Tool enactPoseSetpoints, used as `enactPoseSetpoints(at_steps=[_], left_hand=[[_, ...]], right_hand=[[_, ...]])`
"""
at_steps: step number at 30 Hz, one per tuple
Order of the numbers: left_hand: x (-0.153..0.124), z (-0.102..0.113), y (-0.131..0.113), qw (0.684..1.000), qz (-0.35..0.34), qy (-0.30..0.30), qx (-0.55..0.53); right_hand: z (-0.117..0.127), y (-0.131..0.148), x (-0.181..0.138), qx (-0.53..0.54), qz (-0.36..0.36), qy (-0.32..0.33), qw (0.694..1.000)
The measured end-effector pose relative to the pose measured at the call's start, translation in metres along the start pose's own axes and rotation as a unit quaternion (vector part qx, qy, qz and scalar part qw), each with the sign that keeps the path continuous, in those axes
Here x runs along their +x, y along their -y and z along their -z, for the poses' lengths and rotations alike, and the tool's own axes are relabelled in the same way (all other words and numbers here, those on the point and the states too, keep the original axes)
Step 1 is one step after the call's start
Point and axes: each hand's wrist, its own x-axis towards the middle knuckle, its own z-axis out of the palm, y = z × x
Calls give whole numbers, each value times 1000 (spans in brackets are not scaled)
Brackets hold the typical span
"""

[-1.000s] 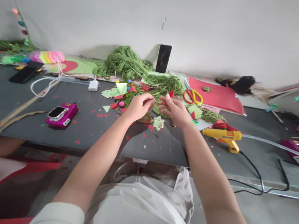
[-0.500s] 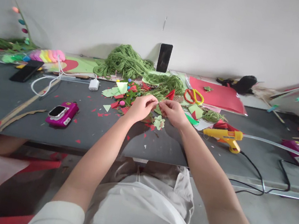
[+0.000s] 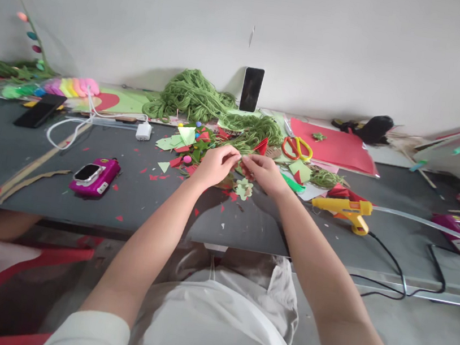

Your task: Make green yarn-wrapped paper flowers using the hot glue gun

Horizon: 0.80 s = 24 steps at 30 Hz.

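My left hand (image 3: 219, 166) and my right hand (image 3: 265, 173) meet fingertip to fingertip over the middle of the desk. Both are pinched closed; whatever lies between the fingertips is too small to make out. Just below them rests a pale green paper flower (image 3: 244, 188). Behind my hands lie green yarn (image 3: 257, 129) and a folded red paper piece (image 3: 261, 145). Green paper scraps (image 3: 174, 141) and a pink pom-pom (image 3: 187, 159) sit left of my left hand. A green object (image 3: 294, 183) lies right of my right hand.
Scissors (image 3: 297, 147) lie by a red sheet (image 3: 332, 144). At right is a yellow glue gun (image 3: 345, 208) with its cord. A phone (image 3: 252, 90) leans on the wall. Left are a purple device (image 3: 95, 176), a white charger (image 3: 144, 131) and a dark phone (image 3: 40, 110).
My hands stay fingertip to fingertip in nearly the same place, with the right fingers shifting slightly. The whole view has slid a few pixels; the things on the desk look unmoved.
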Motion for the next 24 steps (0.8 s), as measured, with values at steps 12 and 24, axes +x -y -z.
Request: enactPoseSetpoints(at_steps=[12,24], left_hand=[[-1,7,-7,999,31,16,4],[-8,37,-39,987,11,89,-131]], right_hand=[[4,6,0,-4,-51,-31,998],[16,46,-19,342,-32,167,924]])
